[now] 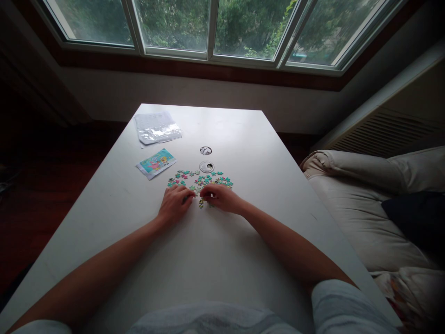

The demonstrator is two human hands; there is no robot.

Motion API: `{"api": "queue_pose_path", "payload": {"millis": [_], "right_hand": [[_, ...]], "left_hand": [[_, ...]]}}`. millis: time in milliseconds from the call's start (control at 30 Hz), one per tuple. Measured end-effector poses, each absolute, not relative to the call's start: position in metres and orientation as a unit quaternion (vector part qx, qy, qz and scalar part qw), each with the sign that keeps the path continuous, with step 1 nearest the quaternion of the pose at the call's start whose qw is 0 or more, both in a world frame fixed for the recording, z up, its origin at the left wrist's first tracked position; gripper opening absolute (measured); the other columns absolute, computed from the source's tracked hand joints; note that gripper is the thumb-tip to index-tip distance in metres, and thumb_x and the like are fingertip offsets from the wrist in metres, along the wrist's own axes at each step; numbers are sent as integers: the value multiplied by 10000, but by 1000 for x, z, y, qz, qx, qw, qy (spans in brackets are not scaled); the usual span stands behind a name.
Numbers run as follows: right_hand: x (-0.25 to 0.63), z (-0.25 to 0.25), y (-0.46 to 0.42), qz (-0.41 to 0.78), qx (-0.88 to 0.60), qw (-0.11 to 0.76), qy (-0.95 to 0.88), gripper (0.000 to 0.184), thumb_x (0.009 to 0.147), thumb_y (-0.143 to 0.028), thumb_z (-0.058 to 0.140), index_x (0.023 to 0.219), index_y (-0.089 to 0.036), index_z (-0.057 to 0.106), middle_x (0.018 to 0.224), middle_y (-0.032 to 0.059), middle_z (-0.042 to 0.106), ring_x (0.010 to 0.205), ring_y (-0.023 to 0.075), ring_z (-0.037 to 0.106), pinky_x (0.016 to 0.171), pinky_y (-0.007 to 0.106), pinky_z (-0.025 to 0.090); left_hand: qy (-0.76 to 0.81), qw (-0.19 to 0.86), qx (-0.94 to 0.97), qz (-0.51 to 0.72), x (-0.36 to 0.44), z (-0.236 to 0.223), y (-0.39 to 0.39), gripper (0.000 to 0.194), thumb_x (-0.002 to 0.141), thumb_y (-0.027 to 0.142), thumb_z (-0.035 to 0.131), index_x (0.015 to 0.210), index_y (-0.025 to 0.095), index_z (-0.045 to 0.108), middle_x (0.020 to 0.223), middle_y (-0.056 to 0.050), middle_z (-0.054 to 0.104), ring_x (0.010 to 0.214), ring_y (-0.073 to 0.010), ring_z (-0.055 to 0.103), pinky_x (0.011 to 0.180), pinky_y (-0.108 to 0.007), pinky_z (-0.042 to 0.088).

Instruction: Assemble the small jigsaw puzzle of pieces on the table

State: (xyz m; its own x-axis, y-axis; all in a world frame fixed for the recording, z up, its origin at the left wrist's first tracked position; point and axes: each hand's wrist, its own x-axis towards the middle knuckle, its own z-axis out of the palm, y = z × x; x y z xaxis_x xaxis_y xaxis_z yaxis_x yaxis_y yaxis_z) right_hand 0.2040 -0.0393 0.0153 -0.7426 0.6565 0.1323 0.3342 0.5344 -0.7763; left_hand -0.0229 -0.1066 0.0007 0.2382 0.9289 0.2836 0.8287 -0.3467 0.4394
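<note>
Head-worn camera faces forward and down (window (174,25) beyond); table (215,260) spread close below.

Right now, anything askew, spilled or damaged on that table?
Nothing visibly spilled or damaged. Slightly odd: the picture card lies askew on the white table, left of the loose puzzle pieces, angled to the table's far edge.

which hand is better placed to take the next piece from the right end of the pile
Probably the right hand: it is right beside the puzzle pieces at that end, while the left hand sits toward the opposite side and would have to reach past it.
</note>
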Motion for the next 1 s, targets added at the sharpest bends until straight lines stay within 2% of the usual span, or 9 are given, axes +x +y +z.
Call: {"api": "queue_pose_path", "payload": {"millis": [100, 333, 600, 800, 900, 1000], "right_hand": [[201, 15, -41, 367, -270, 221, -862, 158, 908, -133, 598, 969, -197, 729, 896, 24, 686, 828, 138, 603, 767, 237, 457], [188, 9, -44, 340, -203, 234, -888, 249, 939, -90, 557, 992, -222, 762, 945, 41, 662, 841, 141, 624, 798, 249, 467], [186, 9, -40, 273, -205, 234, -910, 275, 937, -50, 532, 1015, -217, 736, 949, 52, 644, 896, 170, 599, 819, 275, 453], [209, 17, -35, 227, -234, 190, -926, 82, 920, -210, 662, 976, -223, 721, 931, 44, 642, 908, 189, 577, 840, 310, 423], [214, 20, -37, 206, -235, 156, -937, 141, 886, -301, 725, 1013, -243, 717, 944, 42, 637, 951, 206, 563, 880, 331, 407], [211, 19, -41, 184, -238, 140, -943, 176, 877, -335, 734, 1029, -250, 712, 954, 46, 626, 964, 214, 545, 871, 332, 394]], "left_hand": [[575, 86, 769, 265, -25, 1, -105, 171, 959, 282, 556, 954, 268, 726, 989, -28, 721, 969, -237, 595, 857, -413, 393], [620, 71, 744, 240, -26, 5, -104, 165, 948, 292, 567, 952, 281, 732, 1002, -21, 718, 1017, -256, 579, 863, -415, 373], [617, 78, 749, 228, -27, 5, -102, 160, 951, 309, 573, 959, 288, 731, 1015, -22, 711, 1041, -267, 569, 873, -424, 370], [550, 92, 803, 209, -27, 6, -106, 190, 910, 239, 611, 1058, 297, 716, 1068, -29, 684, 1071, -259, 553, 927, -425, 383], [514, 93, 831, 193, -25, 6, -109, 258, 889, 222, 637, 1120, 313, 705, 1098, -28, 670, 1076, -256, 542, 943, -420, 388], [509, 97, 834, 191, -24, 5, -109, 222, 893, 237, 641, 1093, 304, 710, 1082, -29, 663, 1054, -249, 540, 935, -412, 399]]}}
